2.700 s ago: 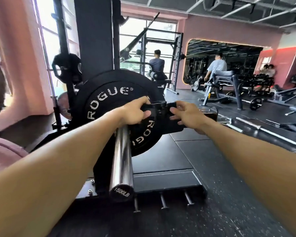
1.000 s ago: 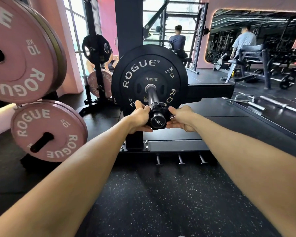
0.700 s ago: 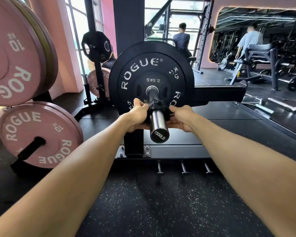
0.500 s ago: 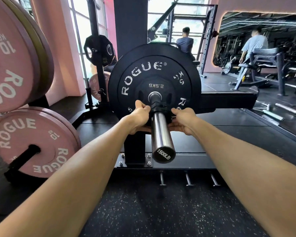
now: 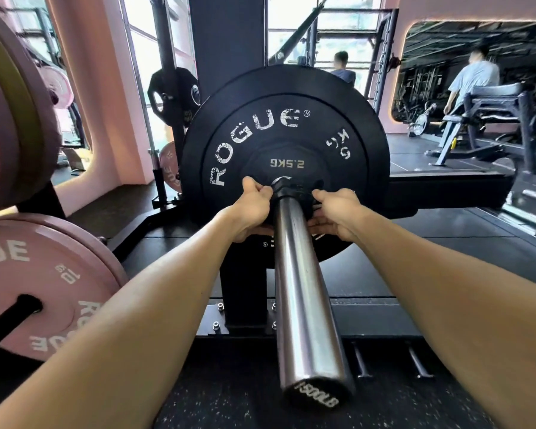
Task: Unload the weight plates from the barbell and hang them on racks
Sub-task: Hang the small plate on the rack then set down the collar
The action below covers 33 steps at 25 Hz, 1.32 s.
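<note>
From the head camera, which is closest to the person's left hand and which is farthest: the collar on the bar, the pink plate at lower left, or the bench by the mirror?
1. Collar: on the bar, gripped by the left hand.
2. Pink plate: lower left, racked.
3. Bench: far right, across the room.

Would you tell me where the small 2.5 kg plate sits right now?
In the head view's centre, the 2.5 kg plate sits on the barbell sleeve, flat against the black Rogue plate.

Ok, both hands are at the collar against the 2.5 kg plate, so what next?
Probably release the collar and slide it off along the sleeve: left hand and right hand grip it, and it blocks the 2.5 kg plate.
</note>
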Motion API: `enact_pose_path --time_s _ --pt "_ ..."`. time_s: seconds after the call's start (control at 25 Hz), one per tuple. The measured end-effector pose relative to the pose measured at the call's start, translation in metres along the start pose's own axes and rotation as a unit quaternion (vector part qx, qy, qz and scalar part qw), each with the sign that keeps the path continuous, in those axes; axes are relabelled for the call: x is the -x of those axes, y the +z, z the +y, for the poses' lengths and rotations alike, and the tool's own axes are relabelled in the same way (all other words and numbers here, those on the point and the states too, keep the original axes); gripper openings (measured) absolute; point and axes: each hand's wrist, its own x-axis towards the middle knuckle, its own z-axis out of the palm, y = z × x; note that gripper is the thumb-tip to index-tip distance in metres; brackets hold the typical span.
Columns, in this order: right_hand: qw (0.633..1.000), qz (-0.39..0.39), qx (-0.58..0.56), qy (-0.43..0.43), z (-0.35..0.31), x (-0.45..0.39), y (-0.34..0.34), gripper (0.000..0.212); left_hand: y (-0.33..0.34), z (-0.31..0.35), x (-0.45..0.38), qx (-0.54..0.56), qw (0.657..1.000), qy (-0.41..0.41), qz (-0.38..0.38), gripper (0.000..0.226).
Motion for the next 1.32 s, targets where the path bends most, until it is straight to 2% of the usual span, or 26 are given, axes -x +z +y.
enact_pose_path --time_s 0.16,0.44,0.64,0.76,0.92,1.16,1.32 --pt "1.000 0.016 -0.006 -0.004 -0.003 -0.027 0.006 0.031 0.001 -0.001 -0.027 -0.042 0.999 0.003 0.014 0.010" --pt "1.000 0.010 0.007 -0.009 -0.011 -0.042 0.005 0.027 0.002 -0.002 -0.046 0.002 1.000 -0.016 0.018 0.011" --pt "0.979 0.107 0.161 -0.072 -0.014 -0.048 -0.001 0.026 0.004 -0.001 -0.047 0.016 0.998 -0.056 0.034 0.016" --pt "0.968 0.136 0.174 -0.122 -0.022 -0.046 -0.003 0.027 0.004 0.001 -0.046 0.021 0.993 -0.105 0.038 0.028" --pt "0.959 0.099 0.173 -0.200 -0.039 -0.039 0.005 0.035 0.007 0.003 -0.047 0.033 0.993 -0.111 0.039 0.043" --pt "0.935 0.048 0.265 -0.233 -0.053 -0.032 0.012 0.036 0.008 0.002 -0.051 0.035 0.994 -0.100 0.032 0.025" --pt "0.889 -0.029 0.383 -0.249 -0.050 -0.022 0.015 0.041 0.008 0.001 -0.052 0.032 0.995 -0.095 0.024 0.024"
